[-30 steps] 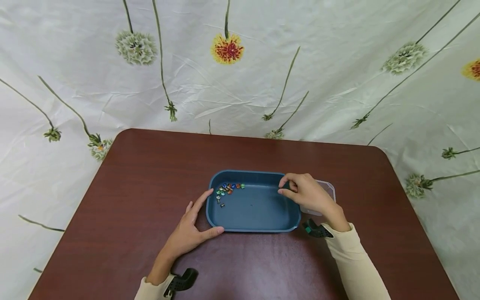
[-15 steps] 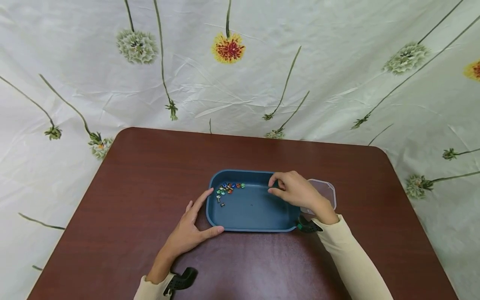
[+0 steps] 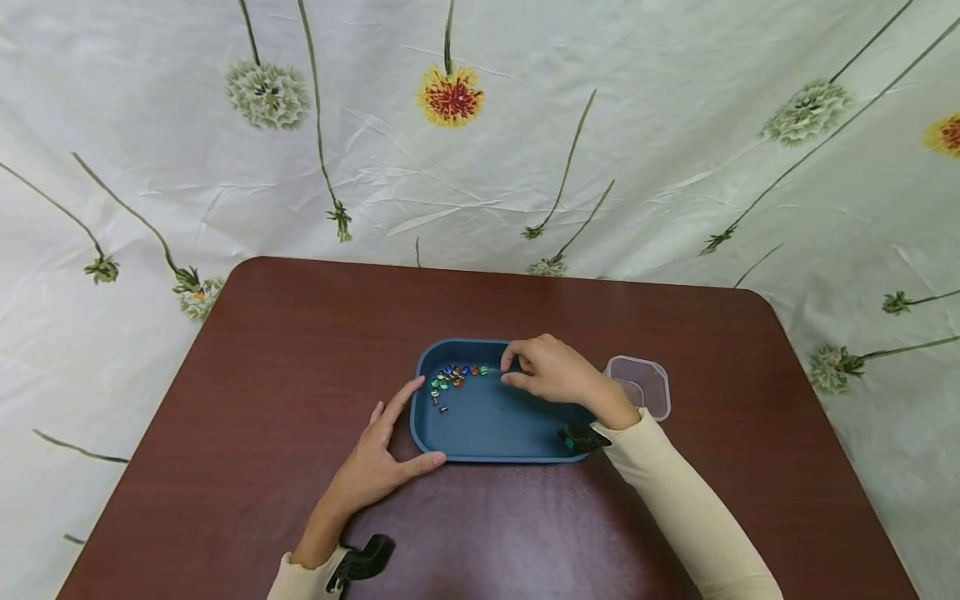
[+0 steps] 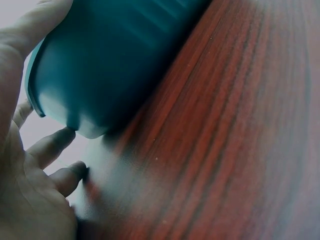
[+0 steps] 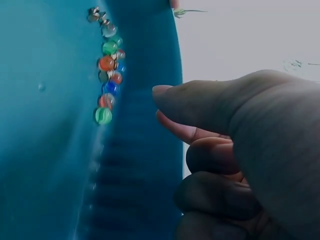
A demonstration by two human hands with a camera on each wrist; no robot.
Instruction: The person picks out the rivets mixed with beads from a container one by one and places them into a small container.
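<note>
A blue rectangular tray (image 3: 487,437) lies on the table. Several glass marbles (image 3: 457,377) in mixed colours line its far left inside edge, and small metallic-looking pieces (image 3: 443,409) lie closer to its left wall. My left hand (image 3: 378,467) is spread around the tray's left end, with the index finger and thumb at the rim. In the left wrist view, that hand (image 4: 30,175) touches the tray's outer wall (image 4: 100,65). My right hand (image 3: 555,371) hovers over the tray, right of the marbles. From the right wrist, its thumb and index finger show nothing between them; the other fingers curl.
A clear plastic container (image 3: 651,385) stands on the table at the tray's right, partly behind the right forearm. The brown table (image 3: 360,325) has rounded far corners. A flower-patterned cloth (image 3: 480,167) hangs behind it.
My right hand has moved left across the tray towards the marbles, uncovering more of the clear container. The left hand, tray and marbles have stayed in place.
</note>
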